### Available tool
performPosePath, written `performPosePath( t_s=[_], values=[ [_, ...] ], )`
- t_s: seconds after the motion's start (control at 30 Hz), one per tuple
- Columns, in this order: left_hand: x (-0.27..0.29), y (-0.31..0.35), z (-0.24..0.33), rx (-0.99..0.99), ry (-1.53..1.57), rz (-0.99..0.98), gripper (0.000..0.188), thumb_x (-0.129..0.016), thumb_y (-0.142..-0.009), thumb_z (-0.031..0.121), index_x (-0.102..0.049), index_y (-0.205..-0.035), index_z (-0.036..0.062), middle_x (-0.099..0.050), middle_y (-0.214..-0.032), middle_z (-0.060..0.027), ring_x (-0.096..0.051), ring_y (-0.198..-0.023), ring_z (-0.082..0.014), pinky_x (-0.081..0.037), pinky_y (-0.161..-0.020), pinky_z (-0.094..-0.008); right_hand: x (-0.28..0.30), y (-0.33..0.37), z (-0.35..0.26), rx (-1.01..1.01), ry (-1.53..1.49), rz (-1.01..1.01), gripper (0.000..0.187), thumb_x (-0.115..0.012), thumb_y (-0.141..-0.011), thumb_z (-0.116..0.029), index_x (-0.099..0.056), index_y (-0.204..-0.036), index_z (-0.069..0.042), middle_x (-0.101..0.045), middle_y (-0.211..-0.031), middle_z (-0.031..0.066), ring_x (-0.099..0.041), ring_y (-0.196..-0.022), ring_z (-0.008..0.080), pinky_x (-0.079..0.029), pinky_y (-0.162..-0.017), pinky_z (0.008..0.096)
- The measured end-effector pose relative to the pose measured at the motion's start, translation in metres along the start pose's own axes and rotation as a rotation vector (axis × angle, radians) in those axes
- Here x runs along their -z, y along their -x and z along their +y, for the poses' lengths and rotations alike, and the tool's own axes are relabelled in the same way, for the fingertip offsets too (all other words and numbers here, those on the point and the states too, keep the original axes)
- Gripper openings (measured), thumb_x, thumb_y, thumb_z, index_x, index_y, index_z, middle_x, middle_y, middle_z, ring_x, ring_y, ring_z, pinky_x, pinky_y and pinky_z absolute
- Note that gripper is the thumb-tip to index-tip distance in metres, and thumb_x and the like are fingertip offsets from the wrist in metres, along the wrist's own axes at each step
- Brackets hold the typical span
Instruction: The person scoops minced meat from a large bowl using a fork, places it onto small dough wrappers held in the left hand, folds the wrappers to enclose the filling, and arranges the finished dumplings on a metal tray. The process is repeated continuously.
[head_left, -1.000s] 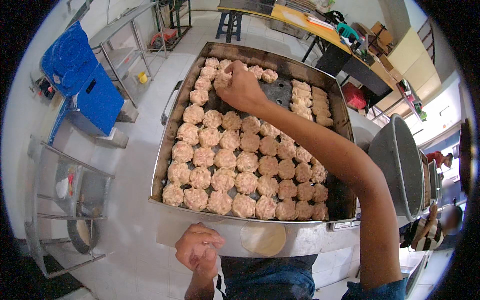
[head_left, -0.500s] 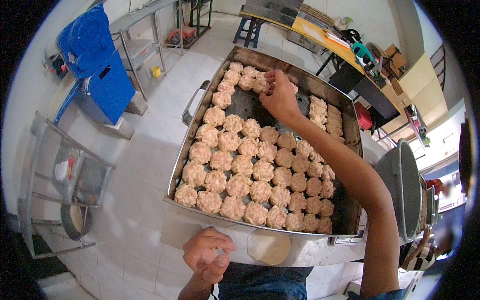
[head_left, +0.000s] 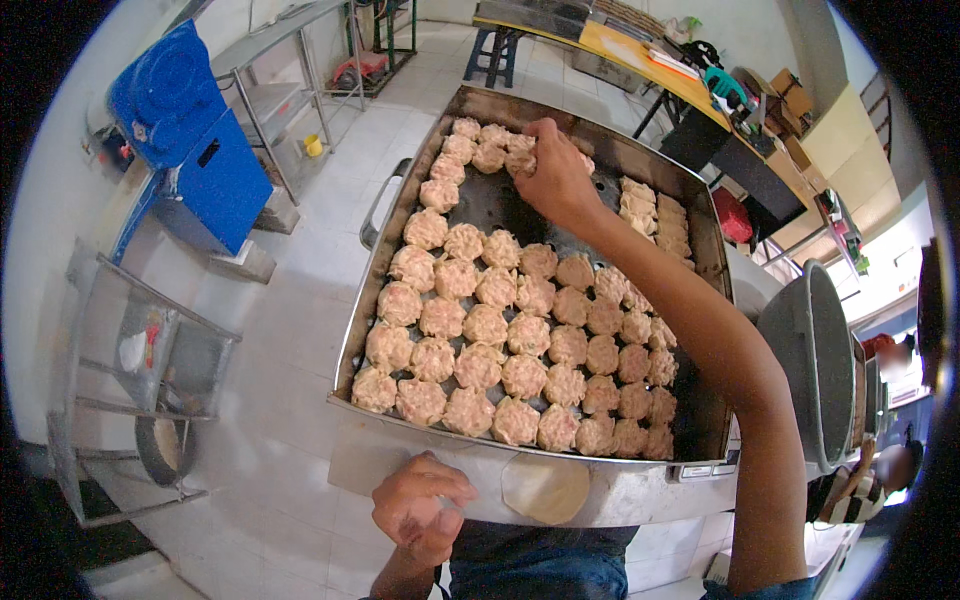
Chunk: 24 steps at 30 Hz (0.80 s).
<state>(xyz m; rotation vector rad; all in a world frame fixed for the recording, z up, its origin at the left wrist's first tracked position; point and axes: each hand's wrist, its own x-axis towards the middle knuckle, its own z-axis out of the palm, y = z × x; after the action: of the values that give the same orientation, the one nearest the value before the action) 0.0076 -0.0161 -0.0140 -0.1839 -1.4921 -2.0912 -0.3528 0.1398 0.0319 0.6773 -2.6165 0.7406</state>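
A deep square metal tray (head_left: 345,385) holds rows of pleated, open-topped dumplings (head_left: 478,366) with pinkish filling. Over its far part, my right hand (head_left: 558,180) has its fingers closed around a dumpling (head_left: 520,158) beside others in the back rows; the fingertips are partly hidden. Dark perforated metal shows between the back rows and the front block. My left hand (head_left: 422,505) hangs curled in a loose fist before the tray's near edge, with nothing visible in it. Right of it on the counter lies a round pale disc (head_left: 545,488), seemingly dough.
The tray has a side handle (head_left: 382,205). A large grey tub (head_left: 815,365) stands close on the right. Farther off are a blue container (head_left: 205,190), metal racks (head_left: 150,400) on the left and a yellow-topped table (head_left: 640,65). Another person (head_left: 865,485) is at the far right.
My right hand has shifted slightly left and its fingers have closed in on a dumpling. My left hand stays near the same spot, its fingers curled a little tighter. The view has tilted slightly.
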Motion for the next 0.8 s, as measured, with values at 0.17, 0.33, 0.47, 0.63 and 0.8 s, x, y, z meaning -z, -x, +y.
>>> performPosePath(
  t_s=[0.17, 0.33, 0.47, 0.63, 0.8],
  values=[
    [-0.007, -0.007, 0.003, 0.028, -0.250, -0.218, 0.026, -0.080, -0.077, 0.019, -0.071, -0.095, 0.0029, -0.068, -0.080, -0.0124, -0.064, -0.070, -0.0232, -0.050, -0.065, -0.0338, 0.005, 0.007, 0.004, 0.022, 0.159, 0.052, 0.065, -0.078, -0.078, -0.014, -0.043, -0.131, 0.000, -0.061, -0.115, 0.0258, -0.059, -0.113, 0.0413, -0.049, -0.096, 0.0483],
    [-0.043, -0.014, 0.031, 0.112, -0.707, -0.728, 0.032, -0.087, -0.070, 0.020, -0.073, -0.097, 0.0090, -0.062, -0.092, -0.0067, -0.062, -0.081, -0.0241, -0.050, -0.074, -0.0378, 0.091, 0.037, -0.044, 0.080, 0.090, 0.004, 0.066, -0.079, -0.083, -0.027, -0.048, -0.136, -0.002, -0.061, -0.125, 0.0214, -0.065, -0.105, 0.0314, -0.054, -0.089, 0.0415],
    [-0.056, 0.002, 0.020, 0.100, -0.867, -0.674, 0.041, -0.091, -0.063, 0.018, -0.074, -0.099, 0.0103, -0.063, -0.095, -0.0078, -0.063, -0.089, -0.0266, -0.053, -0.077, -0.0362, 0.193, 0.114, -0.072, 0.116, -0.225, -0.021, 0.059, -0.078, -0.084, -0.028, -0.053, -0.132, -0.002, -0.062, -0.124, 0.0181, -0.066, -0.099, 0.0233, -0.055, -0.083, 0.0361],
    [-0.058, 0.011, 0.022, 0.068, -0.932, -0.594, 0.025, -0.086, -0.066, 0.009, -0.075, -0.089, 0.0086, -0.062, -0.092, -0.0082, -0.062, -0.086, -0.0283, -0.051, -0.079, -0.0390, 0.284, 0.249, -0.074, 0.148, -0.361, -0.089, 0.043, -0.084, -0.077, -0.022, -0.066, -0.109, 0.002, -0.070, -0.105, 0.0150, -0.070, -0.090, 0.0207, -0.055, -0.075, 0.0302],
    [-0.059, 0.022, 0.019, 0.036, -1.033, -0.556, 0.025, -0.083, -0.066, 0.003, -0.072, -0.088, 0.0013, -0.064, -0.097, -0.0122, -0.062, -0.097, -0.0285, -0.048, -0.090, -0.0406, 0.353, 0.378, -0.040, -0.139, -0.867, 0.170, 0.031, -0.083, -0.076, -0.015, -0.072, -0.099, 0.004, -0.074, -0.091, 0.0185, -0.071, -0.078, 0.0249, -0.054, -0.065, 0.0326]
  ],
)
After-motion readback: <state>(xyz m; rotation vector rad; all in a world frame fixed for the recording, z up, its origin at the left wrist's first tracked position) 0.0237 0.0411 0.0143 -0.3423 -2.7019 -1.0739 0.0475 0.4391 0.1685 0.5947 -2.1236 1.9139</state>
